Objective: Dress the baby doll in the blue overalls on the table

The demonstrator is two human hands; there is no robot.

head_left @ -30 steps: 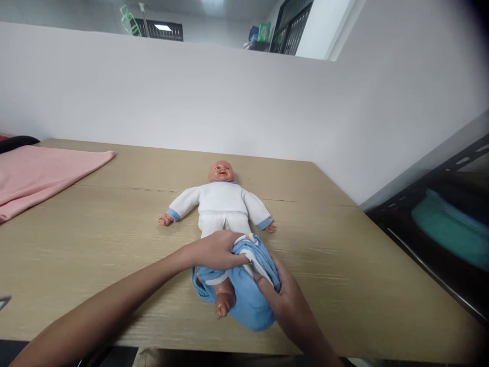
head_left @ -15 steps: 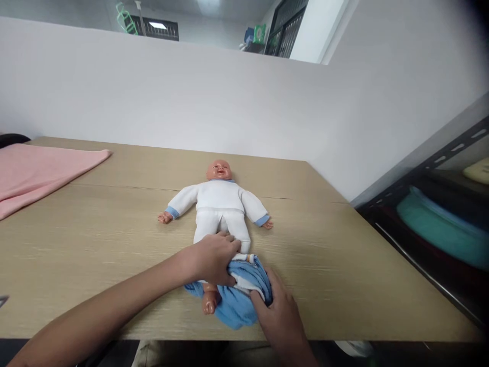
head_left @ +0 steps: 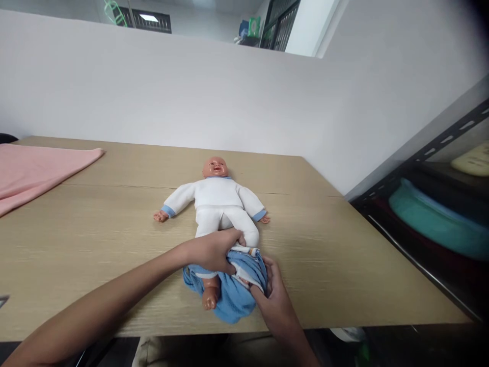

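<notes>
A baby doll [head_left: 218, 193] in a white suit with blue cuffs lies on its back, head toward the wall. Blue trousers [head_left: 233, 302] with a white inside are bunched round its lower legs. One bare foot [head_left: 210, 295] sticks out on the left; the other foot is mostly hidden in the cloth. My left hand [head_left: 216, 250] lies across the doll's legs, fingers closed on the upper edge of the trousers near the right-hand leg. My right hand [head_left: 275, 298] pinches the same bunched cloth from the right, thumb at the leg opening.
The wooden table [head_left: 324, 255] meets a white wall [head_left: 171, 92] at the back. A pink cloth [head_left: 38, 171] lies at the left. To the right stands a dark metal rack [head_left: 414, 165] with a teal item [head_left: 431, 219] on it.
The doll's right-hand leg has bent outward a little, and its toes now show faintly at the opening. Both hands have stayed on the trousers. The view has shifted slightly.
</notes>
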